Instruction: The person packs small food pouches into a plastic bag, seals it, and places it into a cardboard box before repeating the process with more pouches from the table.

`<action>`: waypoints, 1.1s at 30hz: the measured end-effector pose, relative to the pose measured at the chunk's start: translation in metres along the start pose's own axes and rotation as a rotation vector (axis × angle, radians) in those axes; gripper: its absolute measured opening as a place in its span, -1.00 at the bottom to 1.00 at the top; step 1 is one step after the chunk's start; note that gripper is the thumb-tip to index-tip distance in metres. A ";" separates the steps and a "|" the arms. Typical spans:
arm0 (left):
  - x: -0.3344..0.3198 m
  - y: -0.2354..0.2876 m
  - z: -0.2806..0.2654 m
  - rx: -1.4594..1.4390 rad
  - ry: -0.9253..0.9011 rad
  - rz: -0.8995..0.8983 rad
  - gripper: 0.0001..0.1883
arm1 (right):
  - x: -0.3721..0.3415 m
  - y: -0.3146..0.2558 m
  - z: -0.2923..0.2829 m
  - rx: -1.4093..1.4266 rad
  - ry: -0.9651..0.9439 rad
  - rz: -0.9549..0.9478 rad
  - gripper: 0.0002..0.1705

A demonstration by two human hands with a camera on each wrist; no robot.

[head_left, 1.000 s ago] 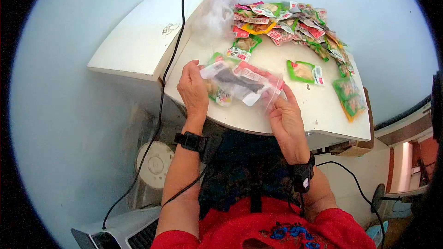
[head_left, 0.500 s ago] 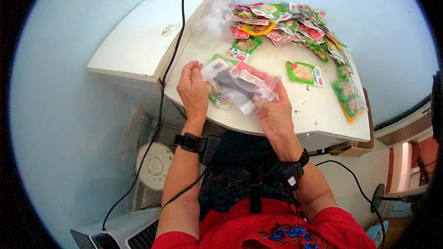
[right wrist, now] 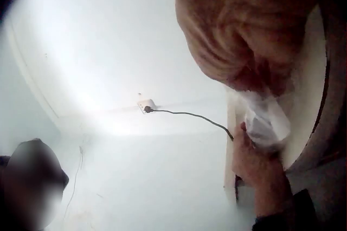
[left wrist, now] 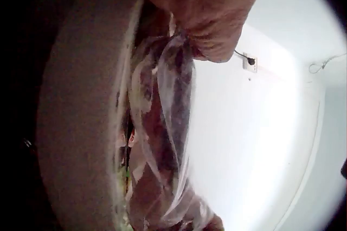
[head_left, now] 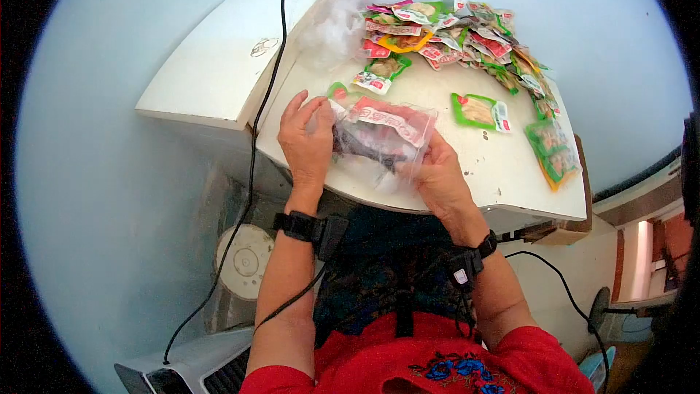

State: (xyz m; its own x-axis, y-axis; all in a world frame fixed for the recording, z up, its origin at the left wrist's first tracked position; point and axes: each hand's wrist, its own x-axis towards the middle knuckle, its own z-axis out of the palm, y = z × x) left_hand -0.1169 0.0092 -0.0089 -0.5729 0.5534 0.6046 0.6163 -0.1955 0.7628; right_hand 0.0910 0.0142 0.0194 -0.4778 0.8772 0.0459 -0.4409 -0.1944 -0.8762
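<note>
Between both hands is a clear plastic bag point(head_left: 383, 147) with a red-and-white printed packet and something dark inside. At its left edge, my left hand point(head_left: 305, 142) pinches the film between thumb and fingers; the left wrist view shows the bag point(left wrist: 176, 106) hanging in folds from that hand. My right hand point(head_left: 443, 179) grips the bag's lower right corner, its fingertips partly behind the film. Underneath the bag, a green packet point(head_left: 337, 91) shows at the upper left. Two other green-edged food packets lie near, one packet point(head_left: 383, 73) behind and one packet point(head_left: 477, 112) to the right.
A heap of colourful food packets point(head_left: 437, 33) curves along the back of the white table point(head_left: 430, 87). Crumpled clear plastic point(head_left: 332, 25) lies at the back left beside a raised white surface point(head_left: 211, 58). More bagged packets point(head_left: 552, 152) sit at the right edge. A black cable point(head_left: 262, 131) hangs at left.
My right hand has shifted left and slightly back with its side of the bag. The bag has turned, and the white label at its left end no longer shows. My left hand has barely moved.
</note>
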 end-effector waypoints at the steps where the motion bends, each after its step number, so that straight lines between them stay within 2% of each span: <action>1: -0.001 0.000 0.000 0.094 -0.005 0.061 -0.75 | -0.001 0.000 0.000 -0.029 0.000 0.011 -0.12; 3: -0.002 0.003 -0.001 0.283 -0.015 0.181 -0.76 | -0.002 0.001 0.001 -0.086 -0.001 0.035 -0.12; 6: -0.004 0.005 0.000 0.398 -0.036 0.188 -0.77 | -0.001 -0.002 0.002 -0.120 -0.059 0.004 -0.21; 9: -0.001 0.003 -0.002 0.114 -0.086 0.037 -0.76 | 0.003 -0.001 -0.003 -0.216 -0.023 0.023 -0.36; 15: 0.000 0.003 -0.003 0.074 -0.112 0.033 -0.74 | 0.013 0.010 -0.016 -0.347 0.075 0.061 -0.60; 18: -0.001 0.001 -0.002 0.100 -0.100 0.087 -0.73 | 0.012 -0.003 0.000 -0.351 0.100 -0.128 -0.55; 21: 0.000 -0.001 -0.002 0.095 -0.110 0.065 -0.72 | 0.011 -0.007 0.004 -0.208 0.134 -0.119 -0.39; 24: 0.001 0.001 -0.003 0.082 -0.135 0.025 -0.71 | 0.013 -0.005 -0.001 -0.298 0.203 -0.098 -0.41; 27: 0.001 -0.001 -0.003 0.073 -0.145 0.017 -0.70 | 0.013 -0.001 -0.001 -0.208 0.172 -0.119 -0.38; 33: 0.000 -0.006 -0.002 0.098 -0.156 0.027 -0.66 | 0.022 -0.003 -0.007 -0.268 0.069 -0.063 -0.37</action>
State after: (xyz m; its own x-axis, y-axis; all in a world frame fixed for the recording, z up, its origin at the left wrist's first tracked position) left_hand -0.1217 0.0093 -0.0129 -0.4692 0.6693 0.5762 0.6848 -0.1362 0.7159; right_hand 0.0867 0.0374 0.0197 -0.3986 0.9137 0.0793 -0.2474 -0.0239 -0.9686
